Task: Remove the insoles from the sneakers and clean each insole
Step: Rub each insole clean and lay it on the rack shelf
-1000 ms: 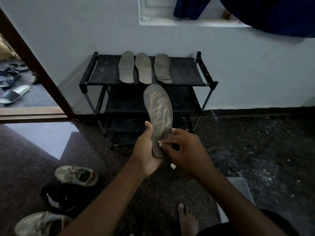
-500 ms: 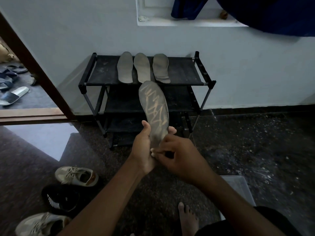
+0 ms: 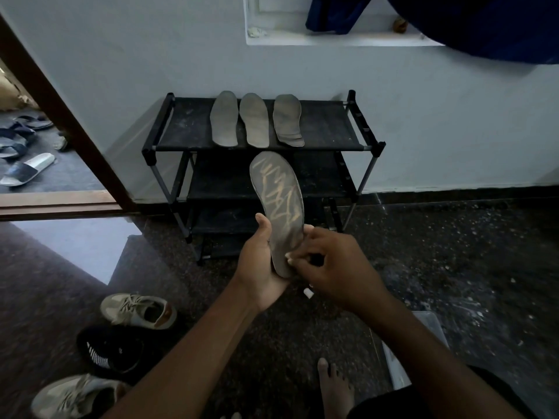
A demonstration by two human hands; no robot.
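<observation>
Left hand (image 3: pixel 260 261) fingers grip the insole (image 3: pixel 279 204) by its heel to keep it steady; right hand (image 3: pixel 329 267) fingers pinch a small white thing (image 3: pixel 289 257) there, probably for rubbing.

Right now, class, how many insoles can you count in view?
4. Three lie side by side on the rack's top shelf: left insole, middle insole, right insole. The left hand holds the fourth insole. More may hide inside the sneakers.
</observation>
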